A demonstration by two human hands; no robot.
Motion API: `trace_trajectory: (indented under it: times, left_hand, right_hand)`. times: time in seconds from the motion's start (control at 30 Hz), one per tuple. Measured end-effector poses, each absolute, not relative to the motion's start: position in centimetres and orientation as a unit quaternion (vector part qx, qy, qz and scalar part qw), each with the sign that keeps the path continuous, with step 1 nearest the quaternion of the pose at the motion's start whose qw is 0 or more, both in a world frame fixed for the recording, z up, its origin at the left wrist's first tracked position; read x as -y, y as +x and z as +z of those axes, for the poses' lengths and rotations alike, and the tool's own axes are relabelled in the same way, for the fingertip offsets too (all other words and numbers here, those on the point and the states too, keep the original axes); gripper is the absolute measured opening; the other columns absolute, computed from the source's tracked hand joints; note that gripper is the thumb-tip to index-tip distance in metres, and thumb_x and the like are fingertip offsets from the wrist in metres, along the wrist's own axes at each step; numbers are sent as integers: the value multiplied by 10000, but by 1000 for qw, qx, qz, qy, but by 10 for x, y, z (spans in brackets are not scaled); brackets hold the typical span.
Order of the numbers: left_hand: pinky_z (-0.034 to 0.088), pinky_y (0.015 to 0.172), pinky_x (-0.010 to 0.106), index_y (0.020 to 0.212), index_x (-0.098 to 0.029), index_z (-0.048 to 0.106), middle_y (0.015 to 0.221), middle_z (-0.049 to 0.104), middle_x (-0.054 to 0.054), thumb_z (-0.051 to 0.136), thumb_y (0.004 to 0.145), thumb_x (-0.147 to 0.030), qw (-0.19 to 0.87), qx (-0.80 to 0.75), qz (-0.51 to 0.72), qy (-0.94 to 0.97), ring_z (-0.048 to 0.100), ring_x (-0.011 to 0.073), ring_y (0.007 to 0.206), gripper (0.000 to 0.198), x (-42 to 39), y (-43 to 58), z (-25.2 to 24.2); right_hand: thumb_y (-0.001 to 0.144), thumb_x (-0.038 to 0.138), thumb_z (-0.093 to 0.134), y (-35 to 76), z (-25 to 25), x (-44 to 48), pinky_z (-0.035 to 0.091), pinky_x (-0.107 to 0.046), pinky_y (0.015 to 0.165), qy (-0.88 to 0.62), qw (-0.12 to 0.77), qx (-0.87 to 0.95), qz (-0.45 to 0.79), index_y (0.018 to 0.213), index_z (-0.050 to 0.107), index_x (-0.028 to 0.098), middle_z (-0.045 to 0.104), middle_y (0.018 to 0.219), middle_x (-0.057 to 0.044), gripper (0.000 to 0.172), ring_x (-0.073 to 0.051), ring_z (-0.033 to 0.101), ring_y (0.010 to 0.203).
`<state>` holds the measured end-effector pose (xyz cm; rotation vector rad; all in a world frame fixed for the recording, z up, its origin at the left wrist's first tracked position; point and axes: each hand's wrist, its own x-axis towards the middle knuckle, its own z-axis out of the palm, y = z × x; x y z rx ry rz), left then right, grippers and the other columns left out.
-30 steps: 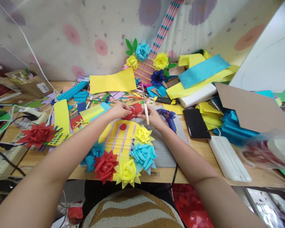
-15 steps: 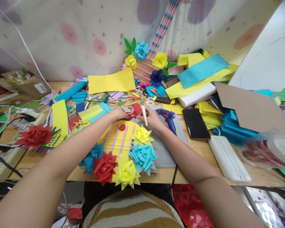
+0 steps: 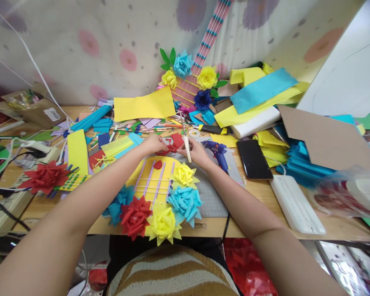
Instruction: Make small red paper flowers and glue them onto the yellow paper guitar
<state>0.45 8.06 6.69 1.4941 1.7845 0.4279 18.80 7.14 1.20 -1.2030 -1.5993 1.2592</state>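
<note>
Pinched fingers of my left hand (image 3: 156, 144) hold an edge of a cut red paper piece (image 3: 174, 143). My right hand (image 3: 197, 151) grips white-handled scissors (image 3: 187, 149), their blades pointing away from me. Its fingertips also reach the red paper's right side. Just below both hands lies a yellow paper guitar body (image 3: 156, 176) with purple strips, pale strings and a small red disc (image 3: 158, 165). Along its lower rim sit a red paper flower (image 3: 136, 218), a yellow flower (image 3: 164, 224) and light-blue flowers (image 3: 185, 201).
A blue glue gun (image 3: 218, 154) lies right of my hand on a grey cutting mat (image 3: 214, 201). Beyond it are a black phone (image 3: 254, 159) and a white power strip (image 3: 297, 203). A pink paper guitar (image 3: 200, 61) leans at the back. Paper scraps (image 3: 142, 126) litter the table.
The red paper has shifted and turned slightly between my hands, showing more of its cut-out shape. My left hand has moved a little; the scissors stay nearly where they were.
</note>
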Motion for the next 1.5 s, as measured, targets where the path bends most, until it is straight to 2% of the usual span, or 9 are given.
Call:
trace_trajectory:
  times: [0.1,0.2,0.47,0.8,1.07,1.33,1.5]
  left_hand:
    - [403,568,246,508,-165,647,522,602,-14,746,482,-231,427,-652,179,600,517,119,556,121,-81,3,79]
    - [416,593,261,494,-173,651,548,625,-1,768,466,-246,466,-629,180,596,543,133,581,141,-78,5,89]
    - [403,546,255,502,-187,653,478,557,-28,778,428,-204,425,-665,176,588,553,158,607,146,-74,17,86]
    - [369,500,253,501,-196,633,445,521,-41,772,411,-174,431,-668,184,578,525,149,560,167,-77,19,79]
    - [374,498,244,489,-202,633,446,520,-40,775,396,-191,455,-648,200,577,530,148,565,169,-78,16,76]
    - [288,464,239,417,-183,556,439,455,-41,742,438,-218,453,-653,170,583,416,106,494,191,-80,17,72]
    - [251,431,226,403,-182,519,412,430,-56,745,430,-196,448,-660,177,577,364,83,463,228,-77,20,78]
  right_hand:
    - [508,462,778,187,19,-68,441,-278,600,-446,393,593,543,765,490,194,622,726,2,470,-129,555,634]
    - [545,515,750,187,25,-66,374,-253,498,-435,392,553,592,735,481,194,558,621,29,460,-92,476,509]
    - [554,506,751,188,26,-64,325,-240,450,-436,399,546,594,719,471,200,478,474,65,447,-83,420,434]
    - [535,452,737,185,26,-64,327,-239,447,-464,400,558,560,704,452,199,486,502,64,417,-81,427,446]
    - [541,391,694,183,24,-65,370,-252,507,-465,404,585,527,699,447,207,492,559,62,347,-92,454,519]
    - [565,391,680,183,22,-65,345,-234,462,-456,403,580,542,698,439,210,468,505,78,330,-74,415,459]
    - [578,435,704,184,23,-63,348,-243,454,-454,398,578,549,708,448,207,485,508,64,366,-90,446,463]
